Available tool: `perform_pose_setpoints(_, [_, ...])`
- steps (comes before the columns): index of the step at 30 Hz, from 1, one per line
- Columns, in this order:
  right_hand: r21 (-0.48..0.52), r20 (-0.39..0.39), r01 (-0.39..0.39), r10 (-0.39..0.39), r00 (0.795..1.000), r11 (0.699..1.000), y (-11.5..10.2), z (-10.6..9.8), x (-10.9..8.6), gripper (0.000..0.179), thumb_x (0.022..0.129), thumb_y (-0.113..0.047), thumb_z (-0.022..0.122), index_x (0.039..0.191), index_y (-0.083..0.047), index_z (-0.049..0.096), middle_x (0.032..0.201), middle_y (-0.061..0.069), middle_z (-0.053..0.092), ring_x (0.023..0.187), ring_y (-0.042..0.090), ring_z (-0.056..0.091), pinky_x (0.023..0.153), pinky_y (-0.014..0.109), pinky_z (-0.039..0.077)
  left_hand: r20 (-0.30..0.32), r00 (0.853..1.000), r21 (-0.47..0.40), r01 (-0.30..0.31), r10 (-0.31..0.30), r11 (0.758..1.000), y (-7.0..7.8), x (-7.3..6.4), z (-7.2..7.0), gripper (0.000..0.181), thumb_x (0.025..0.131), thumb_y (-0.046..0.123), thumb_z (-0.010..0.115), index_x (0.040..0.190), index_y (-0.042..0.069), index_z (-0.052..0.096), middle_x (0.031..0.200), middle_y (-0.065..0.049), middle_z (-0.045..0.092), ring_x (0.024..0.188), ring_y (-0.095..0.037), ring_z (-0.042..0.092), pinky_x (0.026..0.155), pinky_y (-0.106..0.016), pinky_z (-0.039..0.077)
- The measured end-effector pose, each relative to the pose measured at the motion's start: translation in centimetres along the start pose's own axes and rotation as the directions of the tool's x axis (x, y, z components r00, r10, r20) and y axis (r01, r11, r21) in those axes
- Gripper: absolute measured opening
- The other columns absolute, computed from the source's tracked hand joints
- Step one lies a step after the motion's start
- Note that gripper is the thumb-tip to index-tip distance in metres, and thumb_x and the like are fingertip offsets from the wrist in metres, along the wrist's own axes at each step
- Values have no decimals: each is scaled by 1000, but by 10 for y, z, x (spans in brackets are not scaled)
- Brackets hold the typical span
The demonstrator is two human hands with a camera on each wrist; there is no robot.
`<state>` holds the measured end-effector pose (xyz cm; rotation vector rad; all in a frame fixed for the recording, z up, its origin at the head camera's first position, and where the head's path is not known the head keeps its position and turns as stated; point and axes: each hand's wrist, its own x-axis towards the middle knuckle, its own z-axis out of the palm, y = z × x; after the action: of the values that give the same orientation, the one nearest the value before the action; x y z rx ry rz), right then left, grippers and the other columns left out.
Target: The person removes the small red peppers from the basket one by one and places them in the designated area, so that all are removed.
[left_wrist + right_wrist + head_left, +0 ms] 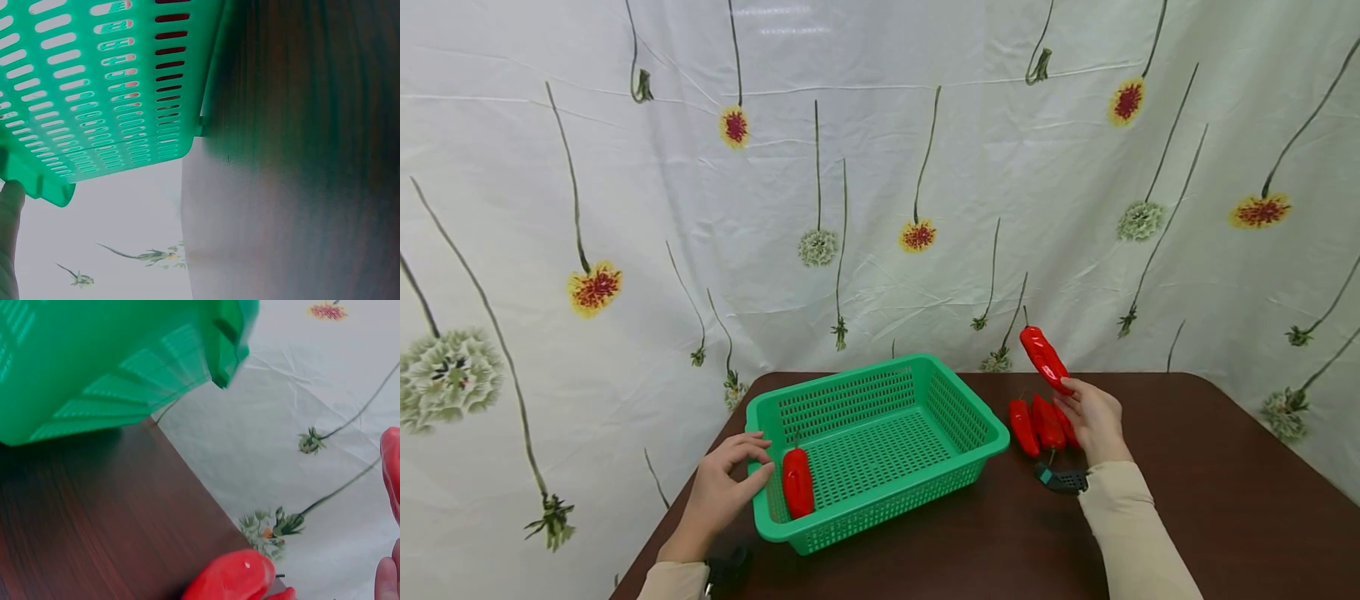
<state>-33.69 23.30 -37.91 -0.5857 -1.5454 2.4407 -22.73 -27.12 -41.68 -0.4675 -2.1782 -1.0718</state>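
Note:
My right hand (1092, 414) pinches one end of a red chili pepper (1043, 358), raised with its stem pointing up and away. Behind and below that hand, several more red peppers (1023, 427) lie close together on the table. A green plastic basket (880, 518) stands to their left, with one red pepper (798, 487) inside against its left end. My left hand (722, 483) grips the basket's left rim, thumb and index finger curled together there. In the left wrist view, one finger (9, 206) shows right at the rim. The held pepper (392, 465) appears at the right wrist view's edge.
The dark brown wooden table (1187, 492) carries everything. A white cloth with printed flowers (880, 292) hangs behind its far edge. Dark wrist straps (1063, 478) show at both wrists.

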Motion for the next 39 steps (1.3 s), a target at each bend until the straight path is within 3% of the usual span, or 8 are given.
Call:
perform_pose_setpoints(6, [-7,-31,16,-16,999,1000,0,-8,3,51,96,-13,64,144,-5,49,112,-3,54,76,3,66,78,18,57,3,1000,-16,-11,11,1000,1,0,0,22,78,-9,76,81,12,71,107,-15,71,114,12,50,89,-1,42])
perform_pose_setpoints(9, [-3,-43,10,-11,999,1000,0,-11,4,56,96,-13,63,148,-4,45,116,-2,53,78,3,66,83,19,57,1,1000,-23,-13,13,1000,1,0,0,23,78,-9,77,81,13,71,107,-14,72,114,12,50,88,-1,42])
perform_pose_setpoints(17, [-12,-114,-7,6,993,1000,2,-17,7,47,94,-16,67,139,-7,55,115,-1,53,77,3,65,99,30,52,1,1000,-21,-13,13,1000,0,-1,0,23,77,-9,77,81,13,71,107,-14,71,114,12,51,88,-1,43])
perform_pose_setpoints(24, [-55,-154,-3,-6,988,998,8,-28,15,50,94,-17,67,140,-4,52,119,2,53,71,1,66,89,26,56,0,1000,-19,-18,18,1000,0,0,0,23,77,-10,76,80,12,71,106,-16,70,114,9,53,89,-2,43])
perform_pose_setpoints(32, [-65,-199,-16,2,980,998,15,-39,18,46,93,-17,66,135,-4,53,124,3,52,73,1,67,91,28,55,-1,1000,-3,-8,8,1000,0,0,0,26,78,-7,78,81,18,70,107,-15,71,114,8,53,89,-1,42])
perform_pose_setpoints(39, [-93,-225,8,-29,974,996,20,-48,19,46,92,-11,63,134,0,51,125,5,50,70,0,67,84,24,58,-3,1000,4,-16,16,1000,0,0,0,25,77,-8,78,81,16,71,107,-15,71,114,8,53,90,-1,41])
